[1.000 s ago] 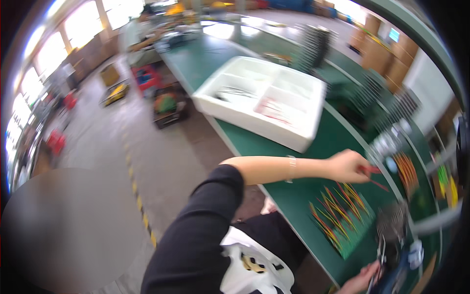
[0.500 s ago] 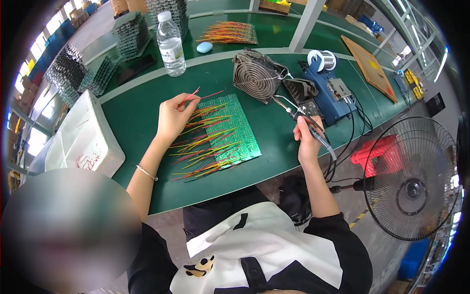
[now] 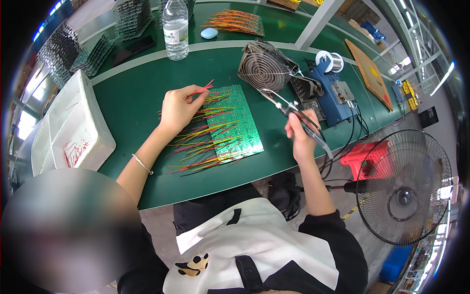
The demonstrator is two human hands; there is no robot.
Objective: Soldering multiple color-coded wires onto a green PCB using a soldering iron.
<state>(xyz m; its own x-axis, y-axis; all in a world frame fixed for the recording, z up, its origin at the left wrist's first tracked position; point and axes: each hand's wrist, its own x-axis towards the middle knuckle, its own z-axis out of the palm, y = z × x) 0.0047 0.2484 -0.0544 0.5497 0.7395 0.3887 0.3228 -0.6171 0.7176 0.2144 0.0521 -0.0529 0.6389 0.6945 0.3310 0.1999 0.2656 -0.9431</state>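
Note:
A green circuit board panel (image 3: 246,125) lies on the green bench, with rows of red, yellow and black wires (image 3: 203,142) sticking out past its left side. My left hand (image 3: 182,108), over the panel's far left corner, pinches a few thin red wires (image 3: 207,86) whose tips point up and right. In my right hand (image 3: 302,133) is a soldering iron (image 3: 306,126) with a metal guide tube, gripped like a pen. Its tip end points up and left, in front of the fan's grille, apart from the panel.
A white divided tray (image 3: 98,115) with red wire bits stands at left. Behind the panel are a small fan (image 3: 264,71) and a water bottle (image 3: 176,34). A blue machine (image 3: 330,93) with a solder spool (image 3: 330,61) stands at right; a floor fan (image 3: 404,188) is beside the bench.
My left hand has turned, and the red wires now sit together in its fingertips. My right hand has shifted left with the soldering iron. The whole view has tilted slightly.

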